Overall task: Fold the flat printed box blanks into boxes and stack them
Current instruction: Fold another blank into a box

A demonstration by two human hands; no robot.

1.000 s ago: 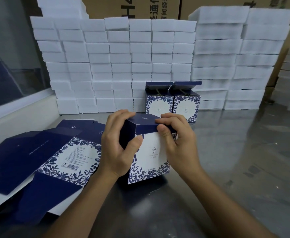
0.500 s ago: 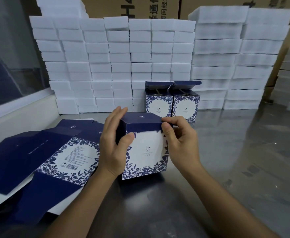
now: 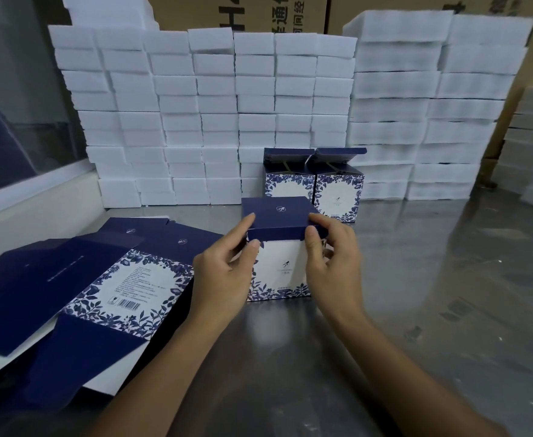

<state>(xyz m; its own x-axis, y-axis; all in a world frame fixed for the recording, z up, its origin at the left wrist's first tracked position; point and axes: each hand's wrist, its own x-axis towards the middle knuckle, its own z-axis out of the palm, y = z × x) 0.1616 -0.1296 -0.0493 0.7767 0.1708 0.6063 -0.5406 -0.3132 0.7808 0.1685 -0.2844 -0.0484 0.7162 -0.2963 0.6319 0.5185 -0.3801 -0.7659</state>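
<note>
I see the steel table [image 3: 416, 310] first, and I place everything else against the box [image 3: 279, 257] standing upright near its middle. Behind the box, a wall of white foam blocks [image 3: 214, 121] runs across the back of the table, with brown cartons [image 3: 258, 14] above it. To the left of the box lies a spread of flat printed blanks [image 3: 101, 279], dark blue flaps fanned out, one white panel with a barcode facing up.

Just behind the box and slightly right stand two finished boxes [image 3: 315, 184], side by side and touching, their top flaps raised.

The box itself stands on its base, long axis vertical, its white floral face toward me and its dark blue lid flap folded down flat on top, pointing away from me.

My left hand [image 3: 224, 272] is at the box's left side, forefinger straight along the lid's left edge, thumb against the front corner just under the lid. My right hand [image 3: 331, 257] is at the right side, thumb and forefinger pinching the lid's front right corner. The box sits between the two hands, both touching it near the top.
</note>
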